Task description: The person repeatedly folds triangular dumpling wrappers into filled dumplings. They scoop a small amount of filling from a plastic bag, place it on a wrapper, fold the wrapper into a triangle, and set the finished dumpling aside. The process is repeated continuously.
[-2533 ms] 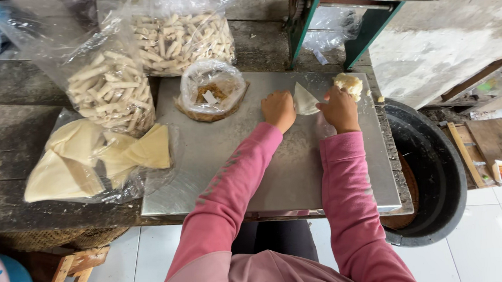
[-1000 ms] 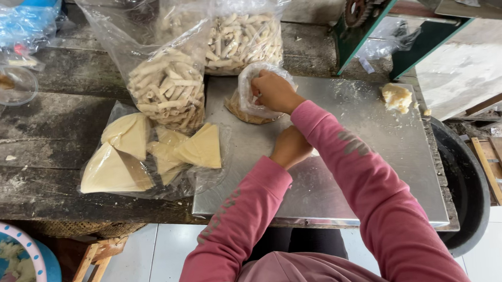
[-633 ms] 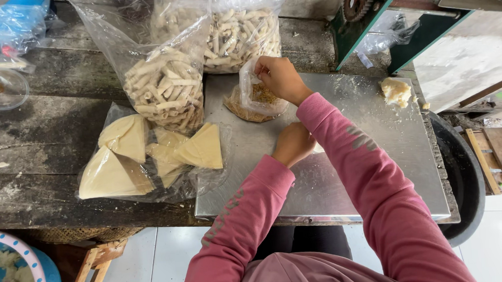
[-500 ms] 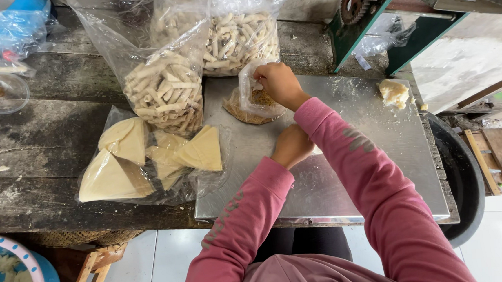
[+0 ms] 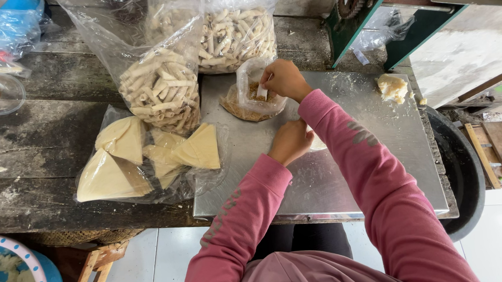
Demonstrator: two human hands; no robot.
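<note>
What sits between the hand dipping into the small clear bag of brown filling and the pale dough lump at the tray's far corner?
Only bare, flour-dusted metal tray between right hand and dough lump, head view.

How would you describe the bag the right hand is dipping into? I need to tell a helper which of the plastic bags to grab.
Start at the metal tray on the dark wooden table. At its far left corner sits a small clear bag, where the right hand reaches in. Unlike the two tall bags of pale rolled sticks behind it, it is low, open and holds brown crumbly filling.
</note>
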